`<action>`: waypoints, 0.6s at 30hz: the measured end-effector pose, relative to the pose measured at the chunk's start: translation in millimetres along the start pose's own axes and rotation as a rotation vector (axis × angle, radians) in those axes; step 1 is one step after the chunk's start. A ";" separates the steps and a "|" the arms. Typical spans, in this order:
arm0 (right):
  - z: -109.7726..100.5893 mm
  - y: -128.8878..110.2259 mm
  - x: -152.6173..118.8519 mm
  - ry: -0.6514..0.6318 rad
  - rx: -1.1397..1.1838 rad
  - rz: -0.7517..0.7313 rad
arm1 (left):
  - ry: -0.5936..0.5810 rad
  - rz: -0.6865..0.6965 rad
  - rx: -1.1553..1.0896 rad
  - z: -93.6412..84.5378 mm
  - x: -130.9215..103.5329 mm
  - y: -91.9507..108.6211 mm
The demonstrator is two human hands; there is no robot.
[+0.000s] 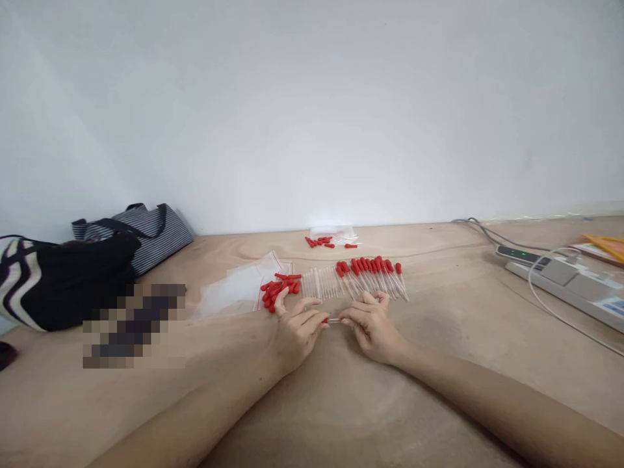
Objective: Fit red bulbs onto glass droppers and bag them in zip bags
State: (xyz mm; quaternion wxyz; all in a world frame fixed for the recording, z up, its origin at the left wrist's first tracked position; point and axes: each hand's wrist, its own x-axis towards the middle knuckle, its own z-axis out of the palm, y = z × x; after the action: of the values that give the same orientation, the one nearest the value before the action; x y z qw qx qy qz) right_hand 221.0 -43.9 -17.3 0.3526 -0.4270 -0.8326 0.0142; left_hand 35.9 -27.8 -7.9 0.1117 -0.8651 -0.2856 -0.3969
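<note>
Here we are at the near middle of the wooden table (pixel 341 416), and both hands are busy! The left hand (pixel 301 327) has thumb and forefinger pinched on a small red rubber bulb (pixel 325 320), most of it hidden by the fingers. Opposite, the right hand (pixel 373 330) grips a slim clear tube (pixel 334 320) in its fingertips, with only a short stretch showing between the two hands. Bulb and tube meet end to end, low over the wood; whether the tube has slipped inside, I cannot tell from here.

What does good form look like? I'd say keep the two in one straight line, grip the tube close to its end so it doesn't bend or snap, and press with a gentle twist rather than a shove. Steady the bulb at its neck, too; squashing it would likely narrow the mouth.

Just beyond the hands, a row of bare clear tubes (pixel 319 284) lies in the centre, with the bulb-topped droppers (pixel 373 266) fanned out to its right, red ends far. On the left, loose red bulbs (pixel 273 296) sit heaped beside the flat zip bags (pixel 234 289), and farther back more scattered red bulbs (pixel 318 242) lie by a clear plastic bag (pixel 336 231).
</note>
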 end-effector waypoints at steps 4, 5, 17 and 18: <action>0.0 -1.5 1.8 -0.008 0.013 -0.004 | 0.012 0.020 -0.020 2.6 -0.5 -0.9; 0.3 -2.0 2.0 -0.008 0.005 -0.005 | 0.008 0.024 -0.021 2.6 -0.4 -0.8; 0.0 -6.6 6.1 -0.136 0.053 0.110 | -0.054 -0.017 0.007 -1.4 0.5 -6.1; -1.0 -5.4 6.5 -0.137 0.051 0.121 | -0.060 -0.031 0.020 -3.0 0.6 -7.8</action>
State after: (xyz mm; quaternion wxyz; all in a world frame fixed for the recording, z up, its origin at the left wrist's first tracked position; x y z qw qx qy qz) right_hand 215.3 -42.9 -11.0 0.3042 -0.4652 -0.8269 0.0859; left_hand 29.8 -22.5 -5.7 0.1057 -0.8708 -0.3063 -0.3696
